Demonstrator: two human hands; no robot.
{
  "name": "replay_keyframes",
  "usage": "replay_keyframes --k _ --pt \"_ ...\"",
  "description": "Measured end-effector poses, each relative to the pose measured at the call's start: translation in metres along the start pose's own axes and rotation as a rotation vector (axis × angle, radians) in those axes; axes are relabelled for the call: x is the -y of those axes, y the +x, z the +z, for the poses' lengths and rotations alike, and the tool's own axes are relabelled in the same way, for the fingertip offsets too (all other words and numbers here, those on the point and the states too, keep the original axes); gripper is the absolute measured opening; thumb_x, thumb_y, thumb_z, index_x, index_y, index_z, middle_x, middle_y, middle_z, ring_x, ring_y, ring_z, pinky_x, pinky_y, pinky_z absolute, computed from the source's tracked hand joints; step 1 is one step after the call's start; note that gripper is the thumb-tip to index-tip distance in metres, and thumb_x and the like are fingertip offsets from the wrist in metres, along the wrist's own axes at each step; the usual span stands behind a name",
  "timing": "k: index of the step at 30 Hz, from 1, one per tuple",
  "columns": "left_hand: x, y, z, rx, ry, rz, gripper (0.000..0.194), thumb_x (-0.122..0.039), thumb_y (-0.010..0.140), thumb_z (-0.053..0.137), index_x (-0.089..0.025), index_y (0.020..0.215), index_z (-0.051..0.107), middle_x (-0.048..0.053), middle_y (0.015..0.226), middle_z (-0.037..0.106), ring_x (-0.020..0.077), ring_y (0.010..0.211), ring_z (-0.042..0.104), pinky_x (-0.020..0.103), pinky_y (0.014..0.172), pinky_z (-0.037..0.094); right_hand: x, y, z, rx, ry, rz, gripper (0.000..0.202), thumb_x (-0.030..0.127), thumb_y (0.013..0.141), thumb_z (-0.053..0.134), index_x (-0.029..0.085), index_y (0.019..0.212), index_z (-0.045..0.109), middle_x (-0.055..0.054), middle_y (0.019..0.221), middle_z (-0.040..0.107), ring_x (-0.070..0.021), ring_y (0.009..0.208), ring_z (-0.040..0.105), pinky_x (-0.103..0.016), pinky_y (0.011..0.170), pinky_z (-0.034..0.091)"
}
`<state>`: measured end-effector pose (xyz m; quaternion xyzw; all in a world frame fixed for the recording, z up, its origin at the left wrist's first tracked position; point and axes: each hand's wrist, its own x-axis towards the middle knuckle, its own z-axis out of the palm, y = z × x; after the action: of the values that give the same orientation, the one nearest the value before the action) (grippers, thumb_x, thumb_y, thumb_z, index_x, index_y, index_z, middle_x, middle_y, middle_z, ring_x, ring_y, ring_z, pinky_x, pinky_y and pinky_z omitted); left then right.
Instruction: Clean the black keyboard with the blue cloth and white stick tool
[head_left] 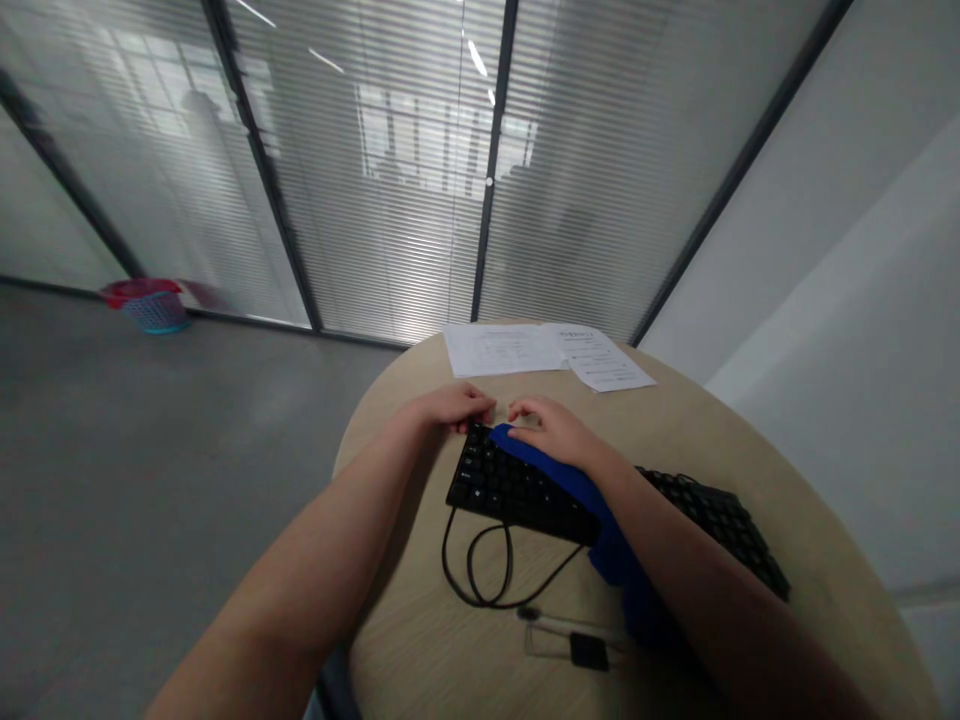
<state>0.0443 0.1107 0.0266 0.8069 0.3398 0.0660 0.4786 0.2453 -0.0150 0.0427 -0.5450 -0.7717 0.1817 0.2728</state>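
My left hand [461,403] is closed at the far left corner of a black keyboard [502,485], its fingers curled against the edge. The keyboard lies at an angle on a round wooden table [405,600], its black cable [472,600] looped in front of it. Just right of my left hand, my right hand [551,428] grips a blue cloth [559,468], with the thumb over it and the other fingers bent. The cloth drapes across the keyboard's right part and runs down under my right forearm. Part of the keys is covered by it.
A second black keyboard [712,520] lies to the right, partly behind my forearm. White printed sheets [510,350] lie at the table's far edge. A brush-like tool [574,630] rests near me. On the floor at left stands a red and blue basket [154,307] by the glass partition.
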Motion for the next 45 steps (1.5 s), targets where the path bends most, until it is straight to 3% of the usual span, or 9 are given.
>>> replay_keyframes --k 5,10,16,21,27,37,41,45 --pt "-0.001 0.000 0.000 0.007 0.013 -0.008 0.045 -0.057 0.089 0.054 -0.015 0.074 0.065 -0.001 0.051 0.053 0.0113 0.045 0.051 0.021 0.043 0.039 0.004 -0.013 -0.011 0.027 -0.147 -0.146 0.028 0.039 0.094 0.060 0.023 0.111 0.075 -0.007 0.119 0.067 -0.0159 0.110 0.060 -0.033 0.103 0.044" --pt "-0.006 -0.009 0.001 0.028 0.073 0.007 0.046 -0.059 0.086 0.057 -0.015 0.078 0.068 0.000 0.057 0.055 0.0115 0.048 0.052 0.021 0.043 0.040 0.005 -0.018 -0.003 0.165 -0.241 -0.136 0.034 0.039 0.099 0.050 0.029 0.123 0.072 -0.006 0.123 0.067 -0.0168 0.109 0.062 -0.032 0.098 0.046" --pt "-0.013 -0.018 0.001 0.106 0.071 0.007 0.045 -0.061 0.080 0.064 -0.017 0.074 0.063 -0.002 0.057 0.052 0.0114 0.050 0.052 0.021 0.045 0.043 0.011 -0.023 0.000 0.151 -0.274 -0.082 0.040 0.041 0.098 0.050 0.031 0.134 0.065 -0.007 0.119 0.067 -0.0174 0.105 0.061 -0.030 0.093 0.045" --pt "-0.012 -0.019 0.000 0.113 0.072 -0.017 0.044 -0.060 0.078 0.065 -0.016 0.077 0.064 -0.003 0.058 0.052 0.0120 0.050 0.053 0.022 0.045 0.043 0.016 -0.021 0.001 0.101 -0.349 -0.010 0.033 0.036 0.099 0.050 0.030 0.124 0.072 -0.007 0.103 0.066 -0.0166 0.096 0.059 -0.027 0.085 0.043" --pt "-0.012 -0.020 0.001 0.118 0.055 -0.013 0.040 -0.055 0.079 0.066 -0.016 0.082 0.067 -0.003 0.059 0.053 0.0112 0.051 0.053 0.021 0.045 0.042 0.015 -0.019 0.008 0.072 -0.366 -0.104 0.032 0.023 0.097 0.052 0.030 0.118 0.074 -0.006 0.098 0.064 -0.0162 0.098 0.056 -0.028 0.087 0.041" --pt "-0.008 -0.021 0.002 0.108 0.052 0.005 0.040 -0.056 0.081 0.063 -0.016 0.075 0.063 -0.003 0.056 0.051 0.0120 0.051 0.053 0.021 0.045 0.041 0.022 -0.020 0.014 0.061 -0.410 -0.059 0.035 0.027 0.099 0.045 0.025 0.121 0.072 -0.009 0.098 0.063 -0.0165 0.091 0.057 -0.028 0.081 0.042" --pt "-0.006 -0.021 0.000 0.162 0.029 0.017 0.038 -0.053 0.079 0.066 -0.016 0.083 0.068 -0.003 0.060 0.054 0.0108 0.052 0.052 0.021 0.046 0.041 0.024 -0.020 0.011 0.080 -0.410 -0.046 0.034 0.036 0.098 0.050 0.025 0.121 0.072 -0.008 0.099 0.065 -0.0176 0.092 0.059 -0.028 0.081 0.043" --pt "-0.007 -0.024 -0.002 0.168 0.020 -0.010 0.039 -0.052 0.076 0.070 -0.015 0.091 0.071 -0.002 0.064 0.059 0.0104 0.054 0.054 0.020 0.050 0.043 0.026 -0.020 0.009 0.088 -0.394 -0.033 0.031 0.031 0.098 0.048 0.024 0.110 0.076 -0.008 0.099 0.067 -0.0170 0.092 0.060 -0.027 0.081 0.043"
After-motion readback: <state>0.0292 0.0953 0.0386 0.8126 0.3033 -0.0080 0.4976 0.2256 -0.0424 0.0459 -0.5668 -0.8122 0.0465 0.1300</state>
